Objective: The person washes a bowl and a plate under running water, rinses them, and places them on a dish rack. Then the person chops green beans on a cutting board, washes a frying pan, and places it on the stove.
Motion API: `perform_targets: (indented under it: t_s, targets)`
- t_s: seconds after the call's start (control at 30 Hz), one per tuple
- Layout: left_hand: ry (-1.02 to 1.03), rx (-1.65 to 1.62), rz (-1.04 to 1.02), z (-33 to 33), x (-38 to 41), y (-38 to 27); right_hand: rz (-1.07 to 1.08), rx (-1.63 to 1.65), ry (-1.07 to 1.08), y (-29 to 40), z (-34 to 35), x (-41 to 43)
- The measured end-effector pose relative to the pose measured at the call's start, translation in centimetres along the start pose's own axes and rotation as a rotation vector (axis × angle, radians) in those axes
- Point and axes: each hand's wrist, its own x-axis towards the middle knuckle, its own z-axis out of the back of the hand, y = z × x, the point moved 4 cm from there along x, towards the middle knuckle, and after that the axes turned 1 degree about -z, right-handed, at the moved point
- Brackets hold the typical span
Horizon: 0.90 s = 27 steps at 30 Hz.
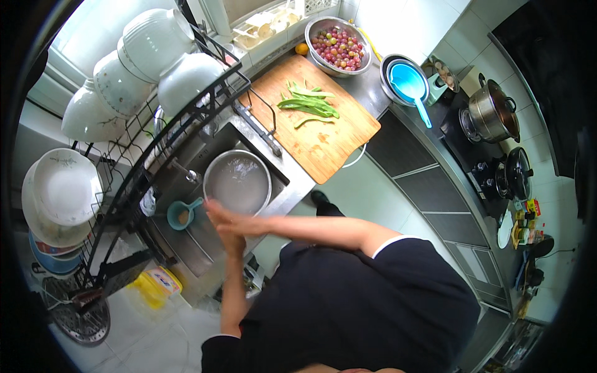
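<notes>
My left hand point(221, 224) and my right hand point(245, 224) meet palm to palm, blurred, at the near rim of a metal basin point(238, 184). The basin holds cloudy liquid and stands in the steel sink point(200, 261), near the faucet point(189, 175). Just left of my hands lies a teal dipper point(179, 215) with something brownish in it. Neither hand shows a held object, though what lies between the palms is hidden. Green bean pods point(310, 105) lie on a wooden cutting board point(345, 140) beyond the sink.
A black dish rack point(177, 114) with white bowls point(154, 44) and plates point(67, 186) overhangs the sink's left side. A bowl of grapes point(338, 49) and a blue strainer point(408, 81) stand behind the board. Pots point(489, 112) sit on the stove at right.
</notes>
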Motion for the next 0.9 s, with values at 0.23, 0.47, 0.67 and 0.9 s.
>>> perform_targets:
  t_s: [0.23,0.47,0.67,0.9]
  targets:
    - [0.494,0.284,0.275,-1.7,-1.6,5.1,-0.490,-0.747,0.305,-6.4,13.5,-10.0]
    - [0.575,0.041,0.198,-10.6,-0.4,-2.0,-0.332,-0.806,-0.343,-10.3,35.1,-13.3]
    - [0.693,0.029,0.159,-20.1,6.3,-14.1,-0.326,-0.869,-0.434,-15.4,47.2,-6.8]
    - [0.621,0.017,0.153,-24.8,11.6,-21.8,-0.447,-0.990,0.091,-16.8,44.1,-6.0]
